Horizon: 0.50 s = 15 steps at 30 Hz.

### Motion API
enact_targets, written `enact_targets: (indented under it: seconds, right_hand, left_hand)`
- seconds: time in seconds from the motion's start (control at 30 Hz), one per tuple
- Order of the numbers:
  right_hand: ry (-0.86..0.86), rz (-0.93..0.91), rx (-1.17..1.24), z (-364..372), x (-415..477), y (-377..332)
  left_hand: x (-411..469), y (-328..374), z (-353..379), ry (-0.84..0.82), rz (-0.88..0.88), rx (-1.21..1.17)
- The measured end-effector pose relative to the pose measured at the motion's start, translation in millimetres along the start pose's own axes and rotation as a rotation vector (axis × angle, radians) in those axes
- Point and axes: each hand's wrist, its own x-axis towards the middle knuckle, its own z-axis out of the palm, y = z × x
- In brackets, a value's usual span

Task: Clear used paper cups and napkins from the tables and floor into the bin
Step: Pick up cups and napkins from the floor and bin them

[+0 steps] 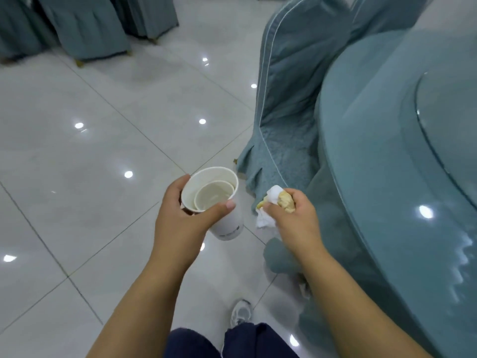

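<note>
The left hand (180, 213) is curled round a white paper cup (224, 228), thumb across its near rim, and a smaller cup (214, 196) sits nested inside it. The right hand (296, 218) is closed on a wad of crumpled napkins (273, 202), white with a yellowish-brown piece bunched at the top. Both loads are held over the tiled floor (103, 151), just beside the cloth-covered tabletop (382, 130) and a covered chair (284, 86).

So the gathering is partly done: two cups and some napkins are in hand but not yet binned, and no bin shows in this view. The visible part of the tabletop carries only its glass turntable (454, 112). A small white scrap (304, 289) lies low by the cloth behind the right forearm; it may be another napkin, though it is too hidden to be sure. Carrying this load to the bin looks like the next job.
</note>
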Motion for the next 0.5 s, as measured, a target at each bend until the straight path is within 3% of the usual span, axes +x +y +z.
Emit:
enact_targets:
  seconds: [0.2, 0.5]
  right_hand:
    - [0.206, -0.012, 0.091, -27, -21, -41]
    - [0.660, 0.153, 0.288, -30, -109, -32]
  left_hand:
    - [8, 36, 6, -0.191, 0.089, 0.047]
    - [9, 65, 13, -0.667, 0.222, 0.158]
